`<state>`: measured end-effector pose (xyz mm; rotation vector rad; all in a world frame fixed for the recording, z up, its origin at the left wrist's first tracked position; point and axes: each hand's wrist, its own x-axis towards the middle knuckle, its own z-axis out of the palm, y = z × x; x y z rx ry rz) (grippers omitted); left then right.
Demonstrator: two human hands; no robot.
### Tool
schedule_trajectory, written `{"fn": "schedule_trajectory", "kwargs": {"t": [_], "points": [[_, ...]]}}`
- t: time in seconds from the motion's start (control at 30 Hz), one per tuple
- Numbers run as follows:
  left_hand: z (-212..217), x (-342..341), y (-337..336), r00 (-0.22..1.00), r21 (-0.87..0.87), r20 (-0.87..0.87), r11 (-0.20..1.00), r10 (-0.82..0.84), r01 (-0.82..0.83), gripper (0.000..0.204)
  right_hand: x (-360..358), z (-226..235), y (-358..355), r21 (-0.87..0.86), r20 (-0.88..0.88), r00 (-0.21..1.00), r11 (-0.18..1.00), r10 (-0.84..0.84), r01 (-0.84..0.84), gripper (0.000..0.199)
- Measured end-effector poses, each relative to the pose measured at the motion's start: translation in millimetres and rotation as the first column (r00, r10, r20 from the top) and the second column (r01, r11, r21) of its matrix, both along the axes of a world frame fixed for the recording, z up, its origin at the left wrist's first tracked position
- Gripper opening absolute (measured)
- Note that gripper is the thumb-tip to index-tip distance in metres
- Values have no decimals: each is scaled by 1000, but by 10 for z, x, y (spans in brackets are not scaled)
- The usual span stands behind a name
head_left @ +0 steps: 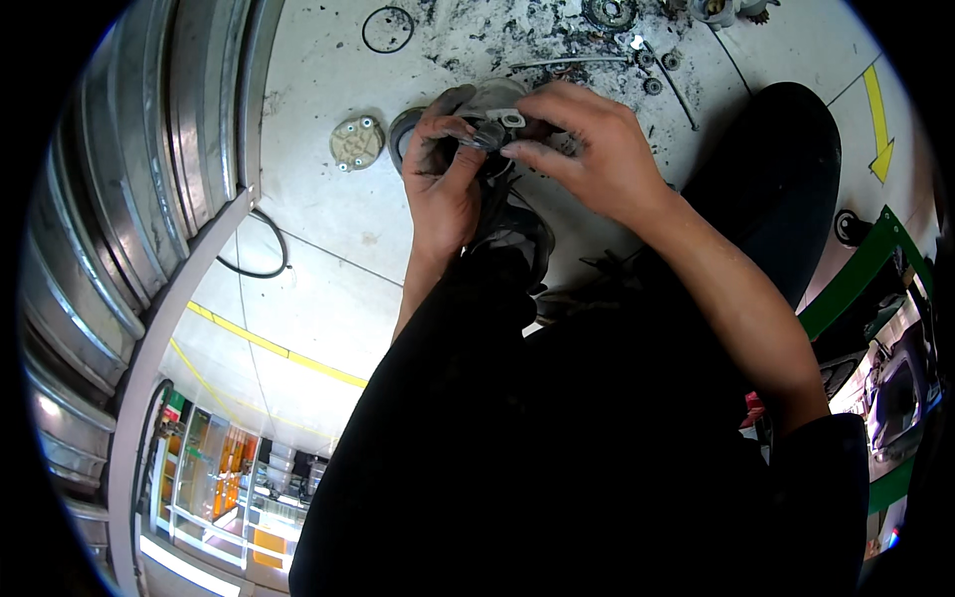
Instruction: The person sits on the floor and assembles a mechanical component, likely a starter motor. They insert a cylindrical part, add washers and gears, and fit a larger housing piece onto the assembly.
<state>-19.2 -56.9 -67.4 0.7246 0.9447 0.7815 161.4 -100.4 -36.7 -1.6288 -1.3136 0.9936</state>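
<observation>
Floor (328, 199), pale concrete and grimy, carries everything here, and down its left edge runs a ribbed metal shutter (129, 199), the biggest thing in shot. The person's dark-clothed lap and legs fill the lower middle. Yellow painted lines (269, 346) cross the floor lower left, and a yellow arrow (879, 129) sits at the far right edge.

Now to the hands, both raised over the floor's upper middle. The left hand (443, 184), smeared with dark grease, cups a small dark mechanical assembly (487, 139) from below, fingers curled round it, grip narrow and firm, seemingly to steady it. The right hand (587, 149) comes over from the right, fingertips pinched onto a pale metal tab at the top of that same assembly, a fine grip that reads as working or seating that piece. The assembly looks dark, oily, with black wires trailing down from it toward the lap; finer detail is hidden behind the fingers.

Smaller bits now: a round beige cover plate (356, 142) with screw holes lies just left of the hands, a thin black O-ring (388, 29) sits near the floor's top edge, a black cable loop (261, 249) lies by the shutter, and small bearings (652, 85) and black debris are scattered along the top edge.
</observation>
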Motion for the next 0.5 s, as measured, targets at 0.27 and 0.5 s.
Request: {"fn": "schedule_trajectory", "kwargs": {"t": [0.27, 0.5], "points": [[-89, -103, -9, 995, 69, 67, 995, -76, 72, 36, -44, 75, -41, -68, 78, 997, 997, -17, 22, 18], [3, 50, -21, 998, 107, -24, 993, -56, 59, 45, -88, 26, -73, -13, -5, 1000, 1000, -1, 1, 18]]}}
